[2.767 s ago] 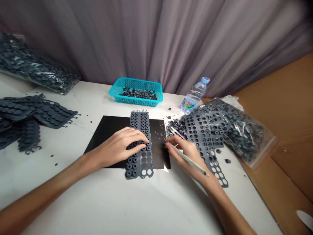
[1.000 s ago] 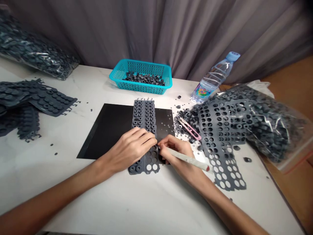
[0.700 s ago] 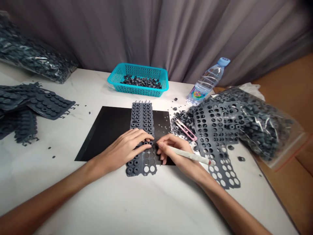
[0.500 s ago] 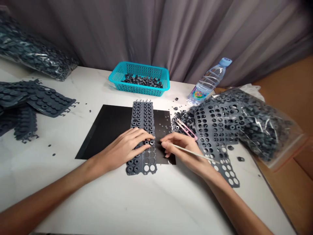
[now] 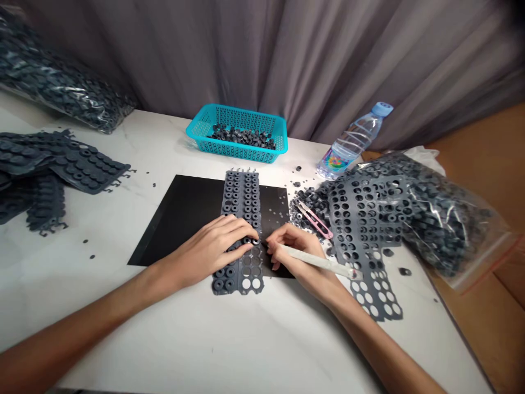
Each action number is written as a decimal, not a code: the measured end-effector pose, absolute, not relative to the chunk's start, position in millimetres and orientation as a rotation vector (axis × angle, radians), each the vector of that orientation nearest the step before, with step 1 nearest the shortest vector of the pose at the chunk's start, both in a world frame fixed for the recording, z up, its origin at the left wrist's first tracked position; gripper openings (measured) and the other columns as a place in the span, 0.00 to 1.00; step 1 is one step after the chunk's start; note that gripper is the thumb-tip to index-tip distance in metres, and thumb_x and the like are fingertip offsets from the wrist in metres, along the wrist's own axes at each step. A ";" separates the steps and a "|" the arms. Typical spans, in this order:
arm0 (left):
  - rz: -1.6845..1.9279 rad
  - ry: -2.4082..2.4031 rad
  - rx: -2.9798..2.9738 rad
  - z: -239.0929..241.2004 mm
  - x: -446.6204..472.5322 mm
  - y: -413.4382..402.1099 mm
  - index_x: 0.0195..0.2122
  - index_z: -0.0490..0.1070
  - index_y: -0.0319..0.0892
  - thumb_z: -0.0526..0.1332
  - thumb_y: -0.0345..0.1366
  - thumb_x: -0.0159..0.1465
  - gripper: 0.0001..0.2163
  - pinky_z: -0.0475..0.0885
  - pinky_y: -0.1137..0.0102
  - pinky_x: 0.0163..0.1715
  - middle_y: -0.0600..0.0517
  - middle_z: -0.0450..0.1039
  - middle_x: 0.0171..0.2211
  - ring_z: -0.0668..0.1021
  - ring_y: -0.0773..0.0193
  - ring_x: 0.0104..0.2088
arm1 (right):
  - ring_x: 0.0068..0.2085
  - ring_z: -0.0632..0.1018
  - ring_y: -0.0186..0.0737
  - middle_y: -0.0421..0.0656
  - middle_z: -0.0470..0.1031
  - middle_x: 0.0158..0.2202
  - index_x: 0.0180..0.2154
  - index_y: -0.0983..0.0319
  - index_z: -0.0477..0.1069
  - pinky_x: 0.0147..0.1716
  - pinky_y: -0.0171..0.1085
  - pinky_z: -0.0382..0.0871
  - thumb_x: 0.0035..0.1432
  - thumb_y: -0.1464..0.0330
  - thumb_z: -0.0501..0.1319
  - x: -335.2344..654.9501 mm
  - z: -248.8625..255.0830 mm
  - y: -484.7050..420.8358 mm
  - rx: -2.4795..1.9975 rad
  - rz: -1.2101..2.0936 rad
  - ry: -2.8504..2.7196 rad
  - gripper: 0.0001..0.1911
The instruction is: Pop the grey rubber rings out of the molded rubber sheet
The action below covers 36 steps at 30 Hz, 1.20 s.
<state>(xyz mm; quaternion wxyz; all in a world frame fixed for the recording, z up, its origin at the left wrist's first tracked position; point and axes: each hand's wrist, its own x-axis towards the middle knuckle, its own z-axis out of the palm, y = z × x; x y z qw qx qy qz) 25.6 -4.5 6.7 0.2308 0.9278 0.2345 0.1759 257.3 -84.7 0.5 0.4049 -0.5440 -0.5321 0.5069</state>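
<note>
A dark grey rubber sheet (image 5: pixel 240 191) of ring-shaped parts lies upright across a black mat (image 5: pixel 180 208). Several of its holes near the lower right are vacant. My left hand (image 5: pixel 221 238) rests over the sheet, thumb and fingertips pressed on it around the rings at its right edge. Just right of that edge, my right hand (image 5: pixel 299 249) is closed on a slim, whitish flat-handled tool (image 5: pixel 324 262); its working tip is hidden by the fingers. A pink-handled trimming knife (image 5: pixel 315 220) lies beside the loose rubber pieces (image 5: pixel 301 200).
Behind the mat stands a turquoise basket (image 5: pixel 240 154) holding loose rubber parts. To its right are a water bottle (image 5: pixel 353 141), a punched-out sheet (image 5: pixel 363 246) and a filled plastic bag (image 5: pixel 443 224). More sheets (image 5: pixel 88 167) and another bag (image 5: pixel 74 90) lie left.
The whitish tool has turned in my right hand, so its broad flat side now shows. My right hand has shifted slightly left; my left hand stays on the sheet.
</note>
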 end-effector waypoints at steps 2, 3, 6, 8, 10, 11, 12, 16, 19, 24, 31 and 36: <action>0.485 0.643 2.538 6.4 25.6 -4.6 0.52 0.72 0.45 0.57 0.35 0.76 0.07 0.69 0.60 0.53 0.50 0.78 0.48 0.77 0.57 0.50 | 0.28 0.77 0.35 0.37 0.74 0.29 0.37 0.60 0.73 0.28 0.33 0.70 0.63 0.66 0.64 256.1 1.0 -84.2 -1.361 1.279 -1.360 0.04; 0.483 0.644 2.530 6.6 25.6 -4.7 0.52 0.71 0.45 0.57 0.35 0.76 0.07 0.68 0.61 0.53 0.50 0.77 0.48 0.76 0.57 0.50 | 0.28 0.77 0.35 0.37 0.73 0.28 0.37 0.60 0.73 0.28 0.32 0.70 0.63 0.67 0.64 255.7 0.7 -83.8 -1.353 1.283 -1.366 0.03; 0.463 0.651 2.511 8.1 25.8 -4.8 0.51 0.71 0.45 0.58 0.34 0.76 0.06 0.67 0.61 0.53 0.51 0.77 0.48 0.76 0.57 0.50 | 0.28 0.76 0.35 0.37 0.73 0.28 0.37 0.60 0.72 0.27 0.32 0.70 0.63 0.68 0.63 255.3 -1.2 -82.9 -1.344 1.299 -1.367 0.02; 0.454 0.655 2.502 9.4 26.1 -4.7 0.51 0.71 0.45 0.58 0.34 0.76 0.06 0.67 0.62 0.53 0.51 0.77 0.48 0.76 0.57 0.50 | 0.28 0.76 0.35 0.37 0.73 0.28 0.36 0.60 0.72 0.27 0.32 0.70 0.63 0.68 0.63 255.4 -1.9 -83.0 -1.353 1.291 -1.371 0.02; 0.457 0.656 2.494 10.3 26.5 -4.6 0.51 0.71 0.45 0.58 0.34 0.76 0.06 0.67 0.62 0.53 0.51 0.77 0.48 0.76 0.57 0.49 | 0.28 0.76 0.35 0.37 0.74 0.28 0.36 0.60 0.72 0.27 0.32 0.70 0.63 0.69 0.62 255.2 -1.3 -83.5 -1.366 1.266 -1.389 0.02; 0.458 0.656 2.489 10.6 26.6 -4.6 0.51 0.71 0.45 0.58 0.34 0.76 0.05 0.67 0.62 0.53 0.51 0.77 0.48 0.76 0.57 0.49 | 0.28 0.77 0.35 0.37 0.74 0.28 0.36 0.60 0.72 0.27 0.32 0.70 0.64 0.69 0.62 255.0 -0.7 -83.9 -1.369 1.253 -1.398 0.02; 0.459 0.657 2.485 10.6 26.8 -4.6 0.51 0.71 0.45 0.58 0.34 0.76 0.05 0.67 0.62 0.52 0.52 0.77 0.48 0.76 0.58 0.49 | 0.28 0.77 0.36 0.37 0.74 0.28 0.36 0.60 0.72 0.27 0.32 0.70 0.64 0.68 0.62 254.8 0.0 -84.1 -1.371 1.243 -1.404 0.03; 0.465 0.662 2.471 9.5 27.1 -4.5 0.51 0.71 0.44 0.59 0.33 0.75 0.05 0.67 0.63 0.53 0.52 0.76 0.47 0.75 0.58 0.49 | 0.28 0.77 0.36 0.37 0.74 0.27 0.36 0.60 0.72 0.27 0.32 0.69 0.64 0.69 0.62 254.4 1.7 -84.5 -1.378 1.235 -1.417 0.02; 0.467 0.664 2.466 8.2 26.9 -4.3 0.51 0.71 0.45 0.60 0.33 0.75 0.06 0.66 0.64 0.53 0.52 0.76 0.47 0.75 0.58 0.50 | 0.28 0.77 0.36 0.37 0.73 0.28 0.37 0.60 0.72 0.28 0.32 0.69 0.65 0.69 0.62 255.0 0.8 -84.7 -1.371 1.245 -1.418 0.03; 0.472 0.666 2.458 6.6 25.9 -4.4 0.51 0.71 0.45 0.60 0.33 0.75 0.06 0.66 0.64 0.53 0.53 0.76 0.48 0.75 0.59 0.50 | 0.29 0.76 0.36 0.37 0.74 0.29 0.37 0.60 0.72 0.29 0.32 0.69 0.65 0.69 0.62 256.7 -3.4 -85.3 -1.357 1.267 -1.404 0.02; 0.448 0.663 2.549 9.0 26.3 -3.9 0.52 0.71 0.44 0.59 0.34 0.75 0.06 0.67 0.64 0.54 0.53 0.76 0.48 0.76 0.59 0.50 | 0.28 0.76 0.35 0.36 0.72 0.28 0.36 0.60 0.71 0.28 0.32 0.67 0.64 0.69 0.62 255.2 -3.3 -83.2 -1.380 1.230 -1.440 0.02; 0.352 0.632 2.949 14.1 32.4 -10.4 0.54 0.71 0.41 0.56 0.32 0.76 0.09 0.68 0.57 0.51 0.48 0.76 0.50 0.76 0.52 0.47 | 0.27 0.73 0.34 0.35 0.70 0.26 0.35 0.60 0.70 0.26 0.32 0.64 0.64 0.69 0.61 250.6 4.5 -84.1 -1.446 1.149 -1.521 0.03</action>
